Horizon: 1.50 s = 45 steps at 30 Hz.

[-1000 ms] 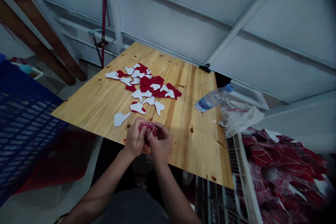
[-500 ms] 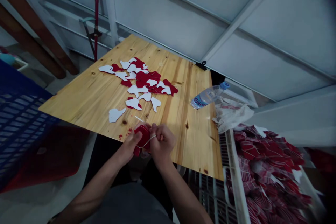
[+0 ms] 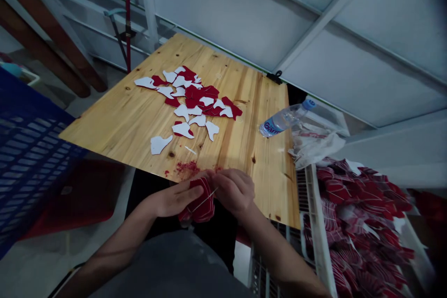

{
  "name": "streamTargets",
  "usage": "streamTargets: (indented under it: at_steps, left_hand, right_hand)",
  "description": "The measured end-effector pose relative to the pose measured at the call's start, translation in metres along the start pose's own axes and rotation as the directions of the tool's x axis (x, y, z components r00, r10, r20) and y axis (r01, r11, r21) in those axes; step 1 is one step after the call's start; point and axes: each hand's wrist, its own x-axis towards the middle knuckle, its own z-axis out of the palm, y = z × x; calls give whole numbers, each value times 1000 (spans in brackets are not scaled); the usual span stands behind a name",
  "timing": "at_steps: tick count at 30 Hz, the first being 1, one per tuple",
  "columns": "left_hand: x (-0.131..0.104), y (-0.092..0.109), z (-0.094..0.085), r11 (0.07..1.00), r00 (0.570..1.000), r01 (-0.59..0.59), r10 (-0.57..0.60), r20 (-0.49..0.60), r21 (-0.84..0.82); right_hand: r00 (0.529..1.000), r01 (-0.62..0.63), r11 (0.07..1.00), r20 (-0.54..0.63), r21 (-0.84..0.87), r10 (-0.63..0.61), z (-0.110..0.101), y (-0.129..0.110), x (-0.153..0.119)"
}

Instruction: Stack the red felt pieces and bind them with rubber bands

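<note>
Both hands, left hand (image 3: 174, 198) and right hand (image 3: 233, 191), had drawn the red bundle (image 3: 200, 198) off the table (image 3: 122, 121) (string (image 3: 206, 201) gripped, pulled taut).

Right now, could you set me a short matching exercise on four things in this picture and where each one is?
Things:
1. red bundle
2. water bottle
3. loose red and white pieces
4. blue crate

Places:
a. spread over the middle of the wooden table
b. held between the left hand and right hand
c. far left, beside the table
d. lying on its side at the table's right edge

Pairs: 1-b, 2-d, 3-a, 4-c
</note>
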Motion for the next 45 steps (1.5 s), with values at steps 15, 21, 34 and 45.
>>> streamTargets:
  at_steps: [15, 21, 34, 45]
  left_hand:
    - [2, 19, 1, 980, 955, 48, -103, 280, 195]
    - [-7, 17, -3, 996, 932, 90, -83, 354, -2]
    - [-17, 12, -5, 978, 944, 198, -208, 254, 66]
    - [-4, -3, 0, 998, 994, 4, 3, -109, 64]
  right_hand:
    - [991, -116, 992, 71, 40, 113, -8, -4, 8]
    - [782, -615, 592, 500, 521, 371, -31, -23, 30]
    - [218, -970, 21, 898, 244, -382, -39, -4, 45]
    - [805, -590, 534, 493, 606, 330, -19, -26, 16]
